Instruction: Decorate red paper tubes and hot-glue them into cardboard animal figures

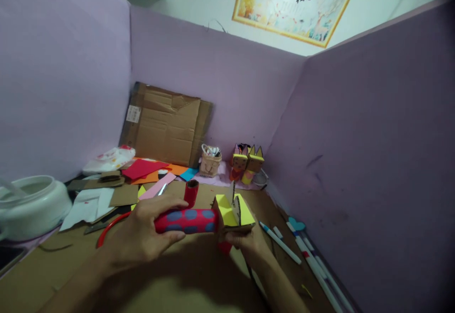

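Note:
My left hand point(144, 230) is closed round a red tube with blue-purple spots point(190, 221), held level. The tube's right end meets, or lies just in front of, the side of a small cardboard box point(232, 211); I cannot tell which. That box has a yellow top with two upright pointed cardboard pieces on it. Gripping it from below and the right is my right hand point(245, 244), its fingers partly hidden. A bit of red point(224, 247) shows beneath the box. Behind the spotted tube stands a short red tube point(191, 193), open at the top.
Coloured paper point(145, 168) and cardboard scraps lie at left, near a white pot point(33, 208) and red-handled scissors point(110, 227). A basket point(210, 161) and cardboard figures point(248, 161) stand at the back. Markers point(280, 242) lie at right, beside the purple wall point(373, 137).

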A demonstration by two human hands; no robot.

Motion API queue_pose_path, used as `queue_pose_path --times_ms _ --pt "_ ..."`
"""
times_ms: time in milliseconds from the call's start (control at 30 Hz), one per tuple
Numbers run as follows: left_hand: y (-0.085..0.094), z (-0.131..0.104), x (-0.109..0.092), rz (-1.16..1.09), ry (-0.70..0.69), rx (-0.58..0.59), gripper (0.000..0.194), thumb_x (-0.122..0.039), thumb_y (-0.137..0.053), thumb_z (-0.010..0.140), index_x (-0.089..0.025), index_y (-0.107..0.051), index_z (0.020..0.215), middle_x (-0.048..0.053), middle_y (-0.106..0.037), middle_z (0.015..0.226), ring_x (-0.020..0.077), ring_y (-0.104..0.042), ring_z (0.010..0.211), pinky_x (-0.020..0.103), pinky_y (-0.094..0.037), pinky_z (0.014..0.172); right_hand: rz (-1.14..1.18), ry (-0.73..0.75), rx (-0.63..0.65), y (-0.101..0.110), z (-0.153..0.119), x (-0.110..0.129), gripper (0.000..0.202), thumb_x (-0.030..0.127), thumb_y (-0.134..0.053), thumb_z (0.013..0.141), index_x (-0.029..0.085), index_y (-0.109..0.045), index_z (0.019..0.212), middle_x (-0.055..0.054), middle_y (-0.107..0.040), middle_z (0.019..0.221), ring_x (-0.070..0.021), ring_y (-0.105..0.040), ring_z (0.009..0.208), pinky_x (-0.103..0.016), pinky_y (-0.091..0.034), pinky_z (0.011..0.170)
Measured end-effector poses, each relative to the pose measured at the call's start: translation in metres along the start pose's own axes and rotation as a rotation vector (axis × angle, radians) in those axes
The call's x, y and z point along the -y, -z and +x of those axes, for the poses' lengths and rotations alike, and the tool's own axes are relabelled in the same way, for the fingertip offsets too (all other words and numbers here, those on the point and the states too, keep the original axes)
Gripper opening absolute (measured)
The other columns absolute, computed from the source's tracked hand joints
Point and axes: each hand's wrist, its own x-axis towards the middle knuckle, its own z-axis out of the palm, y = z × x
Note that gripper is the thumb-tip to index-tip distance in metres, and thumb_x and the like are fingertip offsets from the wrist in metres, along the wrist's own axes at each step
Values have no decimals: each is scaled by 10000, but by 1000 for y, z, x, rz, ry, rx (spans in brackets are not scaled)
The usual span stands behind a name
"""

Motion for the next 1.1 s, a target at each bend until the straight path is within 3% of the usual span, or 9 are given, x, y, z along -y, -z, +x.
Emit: queue_pose_path --times_ms 100,233,300,367,467,633,833,967,1100 --pt "3 2 0 -104 38 -57 488 -408 -688 655 -249 -608 1109 56 -668 1111 254 -635 942 320 -518 803 219 -68 -27 -10 2 8 439 163 -812 451 191 -685 870 4 -688 660 -214 -634 776 -285 -512 707" --pt "3 5 3 -530 97 -134 716 -633 -594 671 -253 -483 1268 120 -535 1313 293 -607 998 315 -538 702 439 -99 -102 -17 3 16 461 182 -824 473 191 -693 916 2 -710 690 -191 -634 681 -285 -505 666" --pt "0 7 4 -737 143 -186 734 -658 -564 685 -249 -448 1284 143 -497 1340 267 -625 932 295 -536 629 542 -145 -172 -16 5 15 421 241 -827 514 181 -697 910 -18 -726 736 -189 -642 659 -305 -509 672" --pt "-5 10 0 -822 171 -234 679 -597 -605 692 -233 -470 1250 141 -527 1294 225 -634 850 289 -533 617 660 -219 -207 -14 6 14 418 317 -826 544 163 -699 912 -56 -741 816 -218 -669 757 -349 -509 764" --pt "-13 19 -16 -769 243 -266 535 -465 -671 691 -182 -553 1130 124 -604 1172 187 -631 781 295 -539 641 832 -299 -147 -15 6 13 479 445 -803 581 153 -697 946 -83 -745 928 -237 -671 891 -381 -478 880" --pt "-24 47 -48 -582 313 -224 480 -429 -710 655 -140 -590 1019 91 -677 951 213 -646 826 324 -543 695 970 -374 -46 -26 4 13 529 568 -699 675 127 -705 967 -77 -745 906 -224 -666 859 -364 -513 804" --pt "-30 74 -67 -391 267 -80 471 -431 -676 680 -128 -589 1030 96 -707 929 233 -674 805 355 -530 720 977 -351 -60 -31 2 7 485 485 -806 580 202 -704 962 -45 -744 898 -265 -643 924 -424 -505 819" --pt "-29 76 -74 -287 311 -47 393 -465 -695 648 -177 -598 897 35 -714 729 238 -685 673 324 -520 608 981 -336 -64 -33 1 4 451 437 -824 571 218 -709 949 -38 -747 831 -277 -650 889 -452 -500 815" --pt "-29 74 -77 -222 315 -13 307 -459 -686 642 -194 -600 772 21 -700 665 232 -672 621 304 -495 543 969 -304 -53 -35 0 4 422 412 -826 576 203 -716 926 -45 -748 831 -268 -663 848 -437 -500 817"
